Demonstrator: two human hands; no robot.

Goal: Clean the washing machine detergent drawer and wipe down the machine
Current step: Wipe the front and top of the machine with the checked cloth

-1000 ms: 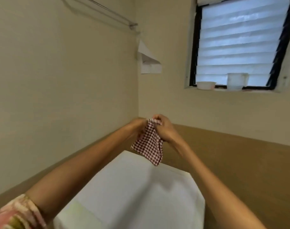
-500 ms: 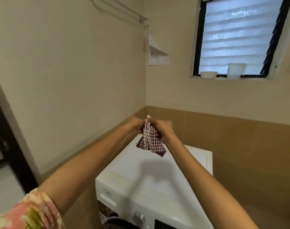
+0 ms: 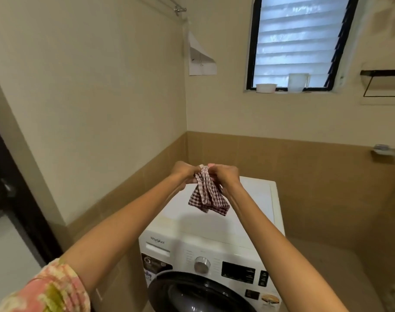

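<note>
Bunched tighter than half a second ago, the red-and-white checked cotton cloth [image 3: 206,194] hangs over the white front-loading washing machine [image 3: 214,224]. Fingers of the left hand [image 3: 184,174] and right hand [image 3: 224,175] pinch its top edge. Best folded into a flat pad before wiping; the white detergent drawer [image 3: 157,247], near left, looks closed.

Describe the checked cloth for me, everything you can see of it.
The checked cloth is a small woven piece in dark red and white squares. It is gathered into a bunch at its upper edge, where the left hand and right hand pinch it side by side. The rest hangs in loose folds with its lower corners free. It is held in the air above the washing machine top, where it casts a shadow. Whether it is wet cannot be told.
</note>
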